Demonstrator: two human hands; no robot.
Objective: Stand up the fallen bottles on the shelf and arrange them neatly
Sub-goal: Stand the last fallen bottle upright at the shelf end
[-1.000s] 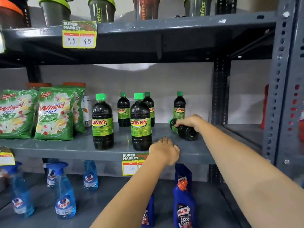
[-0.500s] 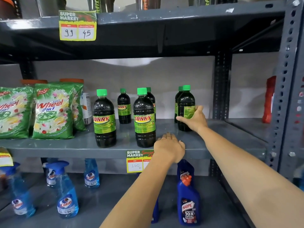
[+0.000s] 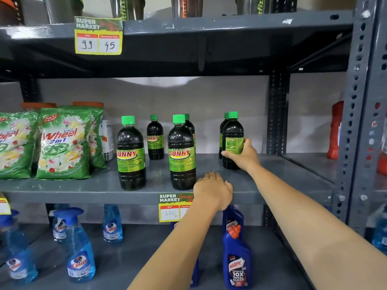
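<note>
Since a second ago the bottle [image 3: 232, 141] that lay on its side under my right hand [image 3: 243, 154] is up on its base, and it holds about the same spot as half a second back, label facing me. My right hand is wrapped around its lower body, thumb on the right side of the label, fingers [image 3: 227, 153] across the front, closed on the bottle. It stands upright on the middle shelf [image 3: 100, 185], right of the other bottles, just in front of a second small bottle [image 3: 224, 122] that is mostly hidden behind it; cannot tell if they touch.

My left hand [image 3: 213, 190] lies palm down on the front edge of the shelf, fingers flat, holding nothing, just right of the front right large bottle [image 3: 181, 153] and apart from it. It partly covers a price tag [image 3: 170, 208] hung on the shelf edge.

Other upright bottles: front left large bottle [image 3: 130, 153], a small one behind [image 3: 155, 138], another mostly hidden behind the front right one. All have green caps and dark liquid.

Detergent bags [image 3: 62, 143] stand at the left end of the same shelf. Blue spray bottles [image 3: 80, 248] and a toilet cleaner bottle [image 3: 237, 258] stand on the shelf below.
</note>
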